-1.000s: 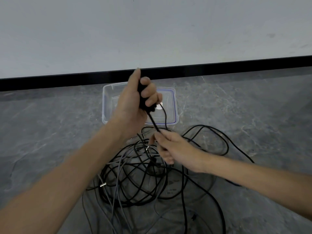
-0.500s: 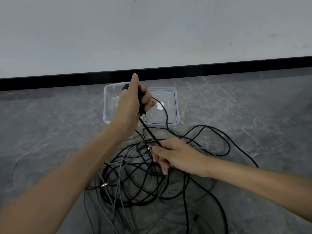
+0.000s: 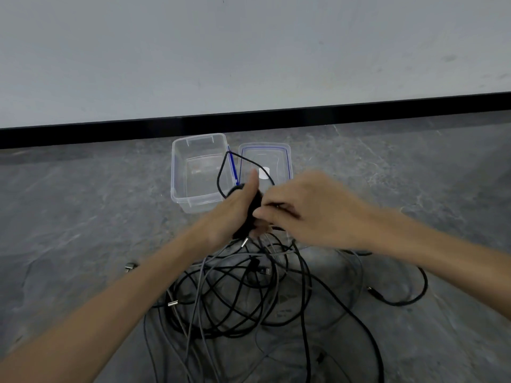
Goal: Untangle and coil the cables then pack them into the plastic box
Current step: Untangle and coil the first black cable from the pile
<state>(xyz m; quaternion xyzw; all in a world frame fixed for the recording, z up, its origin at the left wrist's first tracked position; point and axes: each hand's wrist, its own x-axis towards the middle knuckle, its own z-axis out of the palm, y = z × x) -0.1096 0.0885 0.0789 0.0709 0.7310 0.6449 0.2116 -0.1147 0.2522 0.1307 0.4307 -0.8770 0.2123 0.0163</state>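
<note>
Head view: a grey stone-patterned floor (image 3: 83,217) meets a pale wall (image 3: 249,51) along a black baseboard (image 3: 331,113). The clear plastic box (image 3: 177,175) stands open near the baseboard, with its blue-edged lid (image 3: 287,158) just beside it on the right. The tangled cables (image 3: 243,305) lie on the floor in front of the box. The left hand (image 3: 231,215), thumb raised, grips a black coil (image 3: 253,214) above the tangle. The right hand (image 3: 307,208), blurred, has curled fingers pinching the same coil from the right.
</note>
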